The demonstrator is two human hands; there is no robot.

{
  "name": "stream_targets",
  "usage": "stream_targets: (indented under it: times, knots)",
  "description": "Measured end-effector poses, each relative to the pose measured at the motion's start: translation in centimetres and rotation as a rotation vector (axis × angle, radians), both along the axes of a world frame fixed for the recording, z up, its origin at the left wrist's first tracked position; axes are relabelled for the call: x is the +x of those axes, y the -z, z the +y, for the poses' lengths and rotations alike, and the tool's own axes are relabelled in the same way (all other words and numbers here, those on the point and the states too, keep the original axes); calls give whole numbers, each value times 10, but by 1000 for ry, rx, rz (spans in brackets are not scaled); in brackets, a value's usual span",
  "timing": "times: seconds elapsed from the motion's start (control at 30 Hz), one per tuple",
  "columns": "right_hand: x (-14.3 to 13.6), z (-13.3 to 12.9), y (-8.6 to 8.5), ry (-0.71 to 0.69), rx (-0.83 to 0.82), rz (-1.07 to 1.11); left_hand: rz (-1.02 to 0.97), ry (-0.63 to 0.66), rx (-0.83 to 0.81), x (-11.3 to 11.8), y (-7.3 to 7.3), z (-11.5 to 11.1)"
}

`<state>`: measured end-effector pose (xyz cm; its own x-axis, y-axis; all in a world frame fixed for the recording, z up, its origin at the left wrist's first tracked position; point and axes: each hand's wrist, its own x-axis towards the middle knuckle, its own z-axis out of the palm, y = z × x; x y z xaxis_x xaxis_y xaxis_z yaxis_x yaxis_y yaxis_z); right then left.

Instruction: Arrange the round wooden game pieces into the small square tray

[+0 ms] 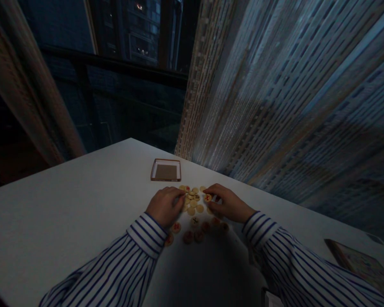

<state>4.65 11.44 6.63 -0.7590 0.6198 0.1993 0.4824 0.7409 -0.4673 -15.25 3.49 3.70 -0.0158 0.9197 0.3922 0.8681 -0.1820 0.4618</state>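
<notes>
I see the white table [92, 192]; over it, both striped sleeves [115, 260] angle inward. Left hand [166, 205]: fingers curled, tips at the discs' left side; I cannot tell its hold. Right hand [228, 202]: half open, thumb and forefinger around one red-marked disc [208, 198], grip uncertain. Pale discs [193, 203] cluster between hands.

Left hand [165, 206], right hand [231, 204], round discs [193, 204] between, white table [96, 200]

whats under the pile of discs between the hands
White table shows around the pile of discs; upper discs overlap lower ones, and anything fully beneath is hidden.
</notes>
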Motion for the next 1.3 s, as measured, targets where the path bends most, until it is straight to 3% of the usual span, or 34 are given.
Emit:
stream_targets:
  times: [0.4, 0.63, 1.3]
  knots:
    - [3, 5, 9, -22, 35, -6, 6, 4, 19, -1, 3, 0]
    - [1, 3, 3, -29, 68, 22, 8, 2, 24, 0, 2, 0]
    - [-1, 16, 9, 190, 41, -238, 47, 3, -1, -3, -2, -2]
